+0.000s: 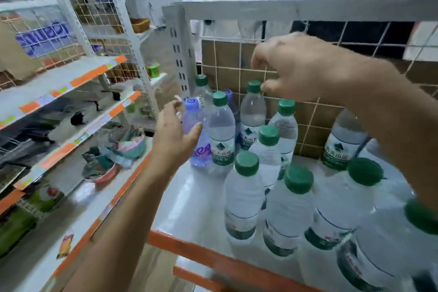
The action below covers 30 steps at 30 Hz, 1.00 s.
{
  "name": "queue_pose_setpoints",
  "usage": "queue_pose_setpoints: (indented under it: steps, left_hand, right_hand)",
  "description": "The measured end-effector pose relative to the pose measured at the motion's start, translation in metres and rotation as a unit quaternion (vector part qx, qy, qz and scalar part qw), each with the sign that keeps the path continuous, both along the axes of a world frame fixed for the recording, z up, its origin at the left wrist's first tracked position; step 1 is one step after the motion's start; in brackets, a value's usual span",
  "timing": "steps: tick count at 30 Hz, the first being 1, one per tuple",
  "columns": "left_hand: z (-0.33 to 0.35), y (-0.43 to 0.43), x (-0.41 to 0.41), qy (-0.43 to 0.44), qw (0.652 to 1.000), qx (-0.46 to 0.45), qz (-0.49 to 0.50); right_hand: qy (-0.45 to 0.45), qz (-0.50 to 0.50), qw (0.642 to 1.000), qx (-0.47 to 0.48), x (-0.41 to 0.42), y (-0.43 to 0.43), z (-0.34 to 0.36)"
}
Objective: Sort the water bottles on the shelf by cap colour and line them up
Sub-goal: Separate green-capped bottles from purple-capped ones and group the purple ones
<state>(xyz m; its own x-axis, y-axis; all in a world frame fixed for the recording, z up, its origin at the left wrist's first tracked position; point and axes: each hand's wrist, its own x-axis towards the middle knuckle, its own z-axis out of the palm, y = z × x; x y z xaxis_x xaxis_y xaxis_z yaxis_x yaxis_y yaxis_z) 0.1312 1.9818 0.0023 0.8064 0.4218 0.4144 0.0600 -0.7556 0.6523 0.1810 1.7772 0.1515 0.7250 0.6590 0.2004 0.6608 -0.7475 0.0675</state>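
In the head view we hold our left hand [175, 136] with fingers apart. The purple-capped bottle [200, 149] stands between thumb and fingertips, likely to be separated from the green ones. Our right hand [296, 66] hangs loosely curled, gripping nothing, a green-capped bottle [253, 111] just below its thumb on the shelf [189, 199].

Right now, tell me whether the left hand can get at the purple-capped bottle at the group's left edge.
Probably yes. The left hand is open right beside the purple-capped bottle. Nothing stands between them, and the green-capped bottles crowd only its other side.
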Motion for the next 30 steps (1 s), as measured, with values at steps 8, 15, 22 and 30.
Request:
queue_pose_setpoints:
  steps: [8, 15, 22, 30]
  left_hand:
    - [-0.044, 0.058, 0.062, 0.023, 0.986, -0.081, -0.146]
    - [-0.078, 0.062, 0.072, -0.017, 0.968, -0.165, -0.189]
    - [-0.089, 0.066, 0.073, -0.035, 0.952, -0.203, -0.226]
    - [-0.094, 0.069, 0.069, -0.057, 0.941, -0.21, -0.259]
  right_hand:
    - [0.125, -0.003, 0.992, 0.008, 0.09, 0.088, -0.032]
    - [0.207, -0.02, 0.968, -0.139, 0.121, 0.119, -0.055]
    - [0.167, -0.02, 0.978, -0.127, 0.125, 0.121, -0.067]
    - [0.152, -0.058, 0.975, -0.148, 0.124, 0.122, -0.068]
